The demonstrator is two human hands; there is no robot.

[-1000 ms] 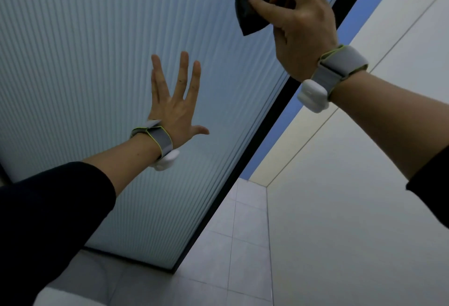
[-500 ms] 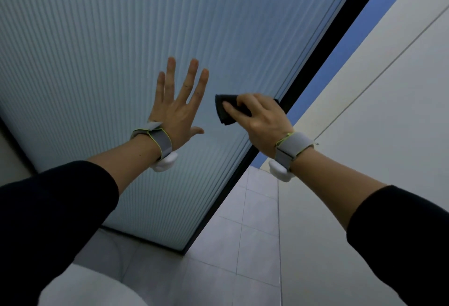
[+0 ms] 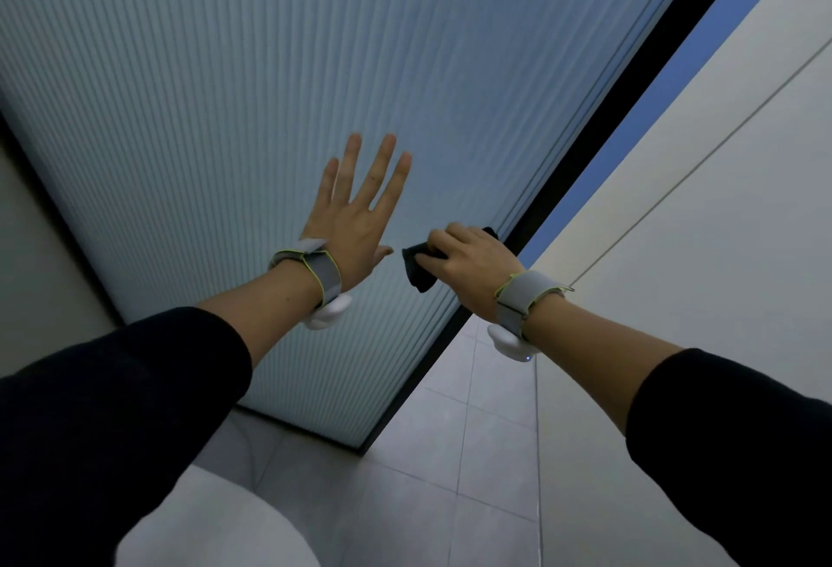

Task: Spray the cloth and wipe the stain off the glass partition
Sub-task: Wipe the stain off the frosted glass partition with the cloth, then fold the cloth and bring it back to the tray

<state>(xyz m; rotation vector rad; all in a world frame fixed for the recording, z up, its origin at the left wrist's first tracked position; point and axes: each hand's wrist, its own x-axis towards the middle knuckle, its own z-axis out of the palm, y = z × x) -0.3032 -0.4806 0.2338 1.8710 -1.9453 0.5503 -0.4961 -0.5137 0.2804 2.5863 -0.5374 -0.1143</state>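
The ribbed glass partition [image 3: 315,49] fills the upper left of the view, framed by a black edge strip [image 3: 621,107] on its right. My left hand [image 3: 355,215] is spread flat against the glass with fingers apart and nothing in it. My right hand [image 3: 468,265] grips a small dark cloth [image 3: 418,269] and presses it on the glass near the black strip, just right of my left hand. I cannot make out any stain on the ribbed surface. No spray bottle is in view.
A pale wall [image 3: 698,229] rises at the right, close to the partition's edge. Grey floor tiles [image 3: 450,454] lie below. A white rounded object [image 3: 216,526] sits at the bottom left by my left sleeve.
My right hand has come down the glass with the cloth, from the top near the frame to beside my left hand. My left hand has stayed flat on the glass.
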